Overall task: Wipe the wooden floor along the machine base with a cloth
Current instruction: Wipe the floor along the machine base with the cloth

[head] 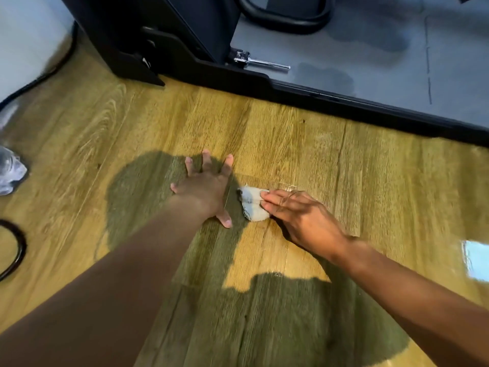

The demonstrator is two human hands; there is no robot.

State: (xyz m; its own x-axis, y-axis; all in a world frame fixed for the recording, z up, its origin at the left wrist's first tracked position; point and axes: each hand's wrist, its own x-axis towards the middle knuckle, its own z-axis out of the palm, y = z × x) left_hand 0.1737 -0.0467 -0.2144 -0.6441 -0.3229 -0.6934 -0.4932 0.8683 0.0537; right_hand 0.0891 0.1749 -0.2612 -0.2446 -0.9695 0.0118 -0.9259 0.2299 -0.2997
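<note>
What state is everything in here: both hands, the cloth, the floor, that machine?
Wooden floor: glossy, shadowed round the hands.
Cloth: bunched, lying on the floor.
Left hand: flat on the floor, fingers spread, holding nothing.
Right hand: straight fingers pressing the cloth down.
Machine base: standing on the floor, apart from the cloth.
Grey surface: dark, damp-looking patches.
Metal pin: lying on the grey surface.

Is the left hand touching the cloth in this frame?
Apart. The head view shows a strip of wooden floor between the left hand, flat on the boards, and the cloth, which lies partly under the fingers of the right hand.
</note>
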